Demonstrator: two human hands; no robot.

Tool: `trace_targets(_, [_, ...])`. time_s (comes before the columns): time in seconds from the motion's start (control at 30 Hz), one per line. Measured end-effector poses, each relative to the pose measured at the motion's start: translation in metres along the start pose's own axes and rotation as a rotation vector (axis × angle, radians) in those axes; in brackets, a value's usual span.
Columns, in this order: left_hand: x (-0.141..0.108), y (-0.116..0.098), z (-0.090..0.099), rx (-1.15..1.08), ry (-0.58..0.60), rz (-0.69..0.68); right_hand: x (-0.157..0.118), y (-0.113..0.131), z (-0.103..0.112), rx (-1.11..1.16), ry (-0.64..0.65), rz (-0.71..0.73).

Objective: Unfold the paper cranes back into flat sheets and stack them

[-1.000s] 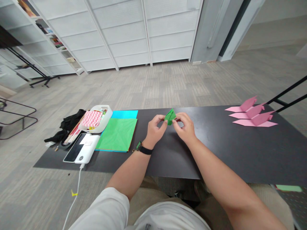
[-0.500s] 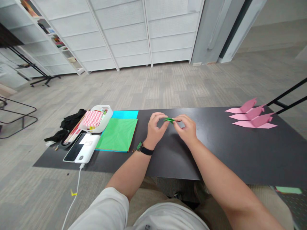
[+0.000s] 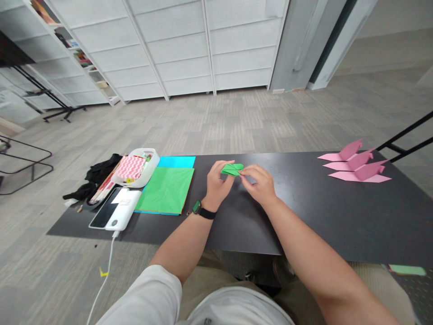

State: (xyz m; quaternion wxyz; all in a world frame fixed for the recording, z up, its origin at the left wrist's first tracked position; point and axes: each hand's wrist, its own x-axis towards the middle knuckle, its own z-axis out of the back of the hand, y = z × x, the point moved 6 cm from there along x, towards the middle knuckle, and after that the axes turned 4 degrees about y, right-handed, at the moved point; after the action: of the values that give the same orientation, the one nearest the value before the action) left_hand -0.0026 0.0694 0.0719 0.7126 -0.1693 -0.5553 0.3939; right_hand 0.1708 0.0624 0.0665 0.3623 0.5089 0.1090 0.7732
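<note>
Above the middle of the dark table, a small folded piece of green paper [image 3: 232, 169] is held between both hands, its flat face showing. My left hand [image 3: 218, 180] is closed on its left side, thumb below and fingers behind. At its right end, my right hand [image 3: 260, 183] pinches the edge between thumb and forefinger. A stack of green paper sheets [image 3: 167, 189] lies left of my left hand, over a blue sheet [image 3: 177, 161]. Several pink folded paper figures [image 3: 360, 174] stand in a row to the right.
On the table's [image 3: 314, 216] left side are a white basket [image 3: 154, 163] holding a pink-patterned packet, a black tray of pencils [image 3: 101, 192], black cloth [image 3: 101, 171], a phone [image 3: 106, 214] and a white power bank [image 3: 123, 212] with a cable [image 3: 108, 266].
The green paper has turned from nearly edge-on to showing its broad folded face, and has shifted slightly left. My right hand has moved slightly left and down with it.
</note>
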Motion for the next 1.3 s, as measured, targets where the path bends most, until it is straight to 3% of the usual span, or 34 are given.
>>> trace_targets(0.2, [0.001, -0.001, 0.000, 0.054, -0.004, -0.064, 0.000, 0.005, -0.002, -0.018, 0.003, 0.069])
trace_targets(0.4, [0.001, -0.004, -0.005, 0.131, 0.058, -0.104, 0.003, 0.000, 0.010, -0.011, -0.125, -0.029])
trace_targets(0.63, [-0.001, -0.002, -0.001, 0.137, 0.064, -0.123, 0.006, -0.005, 0.011, -0.009, -0.014, 0.027])
trace_targets(0.77, [0.001, -0.007, -0.005, 0.182, 0.198, -0.198, 0.006, -0.007, 0.013, 0.003, -0.023, 0.023])
trace_targets(1.0, [0.002, -0.008, 0.004, 0.159, 0.039, -0.218, 0.003, -0.006, 0.007, -0.012, 0.022, 0.043])
trace_targets(1.3, [-0.002, -0.001, -0.010, -0.001, 0.221, -0.161, 0.001, -0.010, 0.010, -0.032, 0.004, 0.057])
